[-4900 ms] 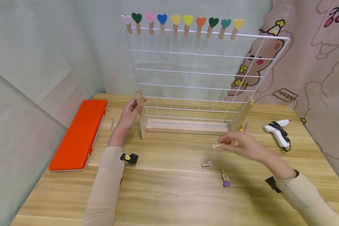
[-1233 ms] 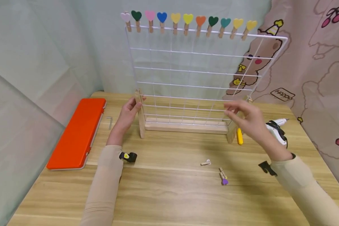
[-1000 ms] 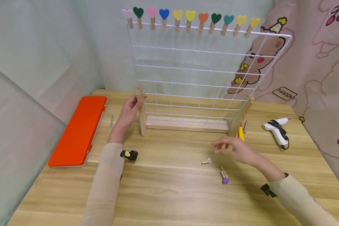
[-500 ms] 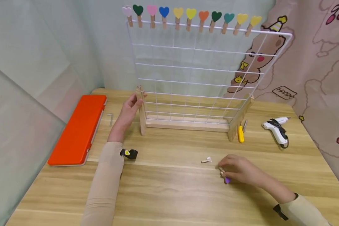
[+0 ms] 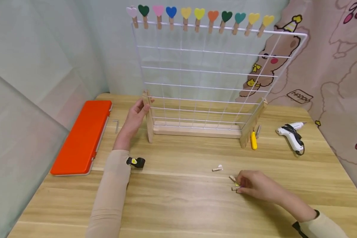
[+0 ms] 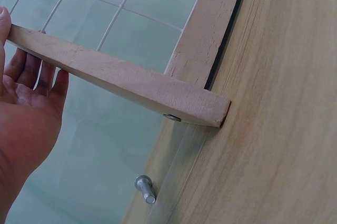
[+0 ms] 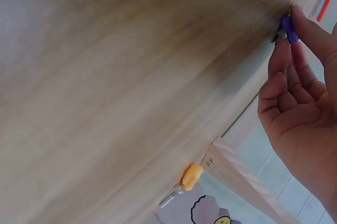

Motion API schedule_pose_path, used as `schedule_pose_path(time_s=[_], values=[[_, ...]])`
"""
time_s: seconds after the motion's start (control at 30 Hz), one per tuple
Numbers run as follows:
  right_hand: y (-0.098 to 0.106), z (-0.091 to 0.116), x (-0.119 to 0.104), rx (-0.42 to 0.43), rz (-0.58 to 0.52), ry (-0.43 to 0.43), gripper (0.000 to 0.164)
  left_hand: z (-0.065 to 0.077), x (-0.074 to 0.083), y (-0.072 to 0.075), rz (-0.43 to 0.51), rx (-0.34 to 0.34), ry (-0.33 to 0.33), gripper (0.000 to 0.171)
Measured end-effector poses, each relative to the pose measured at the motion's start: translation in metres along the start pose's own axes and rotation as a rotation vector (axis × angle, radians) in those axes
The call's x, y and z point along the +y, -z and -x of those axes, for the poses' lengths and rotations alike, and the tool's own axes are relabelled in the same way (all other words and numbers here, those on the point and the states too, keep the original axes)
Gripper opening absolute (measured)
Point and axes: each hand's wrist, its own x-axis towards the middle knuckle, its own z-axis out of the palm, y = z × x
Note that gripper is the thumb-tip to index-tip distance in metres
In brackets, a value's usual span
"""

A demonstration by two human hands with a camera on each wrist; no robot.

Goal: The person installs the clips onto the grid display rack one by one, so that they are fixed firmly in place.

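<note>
My left hand (image 5: 134, 118) grips the left wooden upright (image 5: 149, 124) of a stand that holds a white wire grid (image 5: 282, 33). In the left wrist view, the thumb lies on one side of the upright and the fingers on the other. Down on the table, my right hand (image 5: 260, 185) pinches a small clothespin with a purple heart (image 7: 288, 28) between thumb and fingertips. Right beside it is another clothespin (image 5: 232, 178) with a yellow heart partly hidden by the fingers. A clothespin with a white heart (image 5: 217, 168) lies further left. Several heart clothespins (image 5: 213, 19) line the grid's top rail.
A red case (image 5: 81, 138) lies at the left, with a hex key (image 5: 117, 126) beside it. By the stand's right foot are a yellow-handled tool (image 5: 254, 140) and a metal bolt (image 5: 258, 131). A white glue gun (image 5: 293, 139) lies further right. Curtains hang behind the table.
A yellow heart clothespin joined the right end of the row on the rail. My right hand then came down to the table and took hold of the purple one, turning it. The left hand stayed put.
</note>
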Motion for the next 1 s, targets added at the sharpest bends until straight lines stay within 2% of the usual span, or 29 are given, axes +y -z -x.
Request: schedule_pose_path(time_s=[0.17, 0.37, 0.6, 0.83, 0.9, 1.0], values=[[0.0, 0.001, 0.001, 0.002, -0.017, 0.011, 0.017, 0.0, 0.001, 0.0, -0.009, -0.006, 0.007, 0.043], [0.003, 0.003, 0.004, -0.002, -0.089, 0.109, 0.014, 0.0, 0.002, -0.001, -0.019, -0.012, 0.005, 0.045], [0.008, 0.007, 0.01, 0.012, -0.065, 0.166, 0.015, 0.001, 0.0, -0.001, -0.029, -0.018, -0.005, 0.043], [0.033, -0.002, 0.008, 0.046, -0.049, 0.095, 0.014, 0.001, 0.002, -0.002, -0.019, -0.019, 0.0, 0.046], [0.045, -0.01, 0.006, 0.082, -0.05, 0.122, 0.014, 0.002, 0.003, -0.001, -0.015, -0.015, 0.009, 0.045], [0.067, -0.025, 0.0, 0.187, -0.053, 0.166, 0.019, 0.002, 0.002, 0.0, -0.013, -0.007, 0.016, 0.044]])
